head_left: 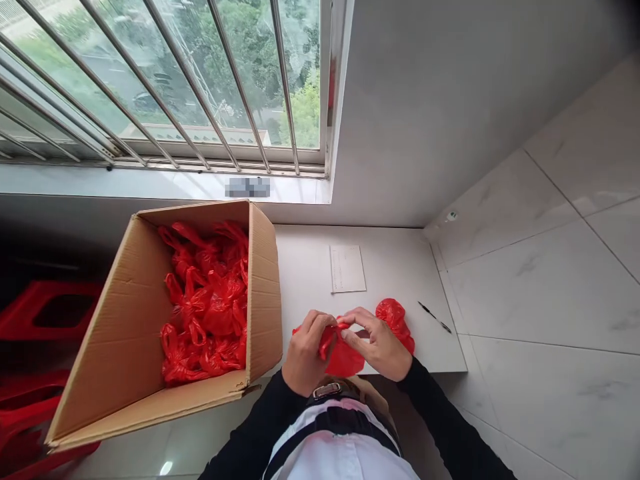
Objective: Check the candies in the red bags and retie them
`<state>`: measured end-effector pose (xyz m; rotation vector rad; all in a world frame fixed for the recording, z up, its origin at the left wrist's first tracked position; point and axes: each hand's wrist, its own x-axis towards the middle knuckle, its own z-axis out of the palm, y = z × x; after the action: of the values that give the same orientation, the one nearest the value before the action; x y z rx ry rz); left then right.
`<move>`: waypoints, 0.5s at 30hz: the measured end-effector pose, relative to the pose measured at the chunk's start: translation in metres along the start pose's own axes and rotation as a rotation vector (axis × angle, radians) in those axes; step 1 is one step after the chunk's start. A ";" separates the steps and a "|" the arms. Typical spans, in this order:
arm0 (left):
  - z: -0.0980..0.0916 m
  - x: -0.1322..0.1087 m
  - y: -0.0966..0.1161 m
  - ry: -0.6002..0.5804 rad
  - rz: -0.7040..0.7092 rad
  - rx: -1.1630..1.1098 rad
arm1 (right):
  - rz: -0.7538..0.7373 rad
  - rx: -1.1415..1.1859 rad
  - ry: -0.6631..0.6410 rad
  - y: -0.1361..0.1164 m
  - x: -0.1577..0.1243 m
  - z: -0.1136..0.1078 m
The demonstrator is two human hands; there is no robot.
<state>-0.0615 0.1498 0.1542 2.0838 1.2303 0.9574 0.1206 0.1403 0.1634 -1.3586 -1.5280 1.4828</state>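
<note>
As my left hand (305,348) grips the red bag (347,362) and my right hand (384,345) pinches its top, right by the near edge of the surface (311,270), I'm apparently working a knot; next seems to call for an even pull.

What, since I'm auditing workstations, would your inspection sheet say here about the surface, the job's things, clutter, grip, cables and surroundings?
Surface: white tabletop, set against the wall below the window's level.
Job's things: red bag between the hands; red bundle beside the right hand; red bags heaped in an open cardboard box at left.
Clutter: paper and a pen lie on the tabletop, apart from each other.
Grip: left hand and right hand both pinch the red bag with their fingers.
Cables: nothing seen.
Surroundings: barred window above; tiled wall at right; red plastic items, perhaps stools, at far left.
</note>
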 end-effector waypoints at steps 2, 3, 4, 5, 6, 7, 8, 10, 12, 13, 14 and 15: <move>-0.002 0.001 0.001 -0.031 0.019 -0.018 | -0.036 -0.113 0.089 -0.003 -0.004 -0.002; -0.003 0.001 0.001 -0.041 0.031 -0.028 | -0.060 -0.165 0.136 -0.005 -0.006 -0.003; -0.004 0.000 0.002 -0.044 0.048 -0.039 | -0.082 -0.208 0.178 -0.007 -0.007 -0.003; -0.004 0.000 0.003 -0.038 0.070 -0.047 | -0.104 -0.239 0.211 -0.010 -0.008 -0.003; -0.004 0.000 0.004 -0.025 0.094 -0.049 | -0.128 -0.255 0.233 -0.014 -0.009 -0.003; -0.005 -0.001 0.005 -0.009 0.117 -0.044 | -0.154 -0.263 0.243 -0.016 -0.010 -0.005; -0.006 -0.002 0.004 0.010 0.139 -0.028 | -0.178 -0.271 0.247 -0.018 -0.011 -0.007; -0.012 -0.007 -0.002 0.038 0.168 0.037 | -0.209 -0.300 0.262 -0.017 -0.013 -0.015; -0.023 -0.016 -0.013 0.068 0.152 0.122 | -0.179 -0.331 0.314 -0.007 -0.016 -0.028; -0.029 -0.021 -0.020 0.084 0.125 0.160 | -0.138 -0.330 0.343 -0.001 -0.018 -0.035; -0.034 -0.027 -0.026 0.098 0.082 0.184 | -0.088 -0.304 0.370 0.006 -0.020 -0.041; -0.038 -0.033 -0.031 0.103 0.036 0.184 | -0.038 -0.241 0.381 0.013 -0.021 -0.046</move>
<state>-0.1183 0.1376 0.1444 2.2288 1.3835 1.0132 0.1728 0.1340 0.1649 -1.6306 -1.5025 0.9672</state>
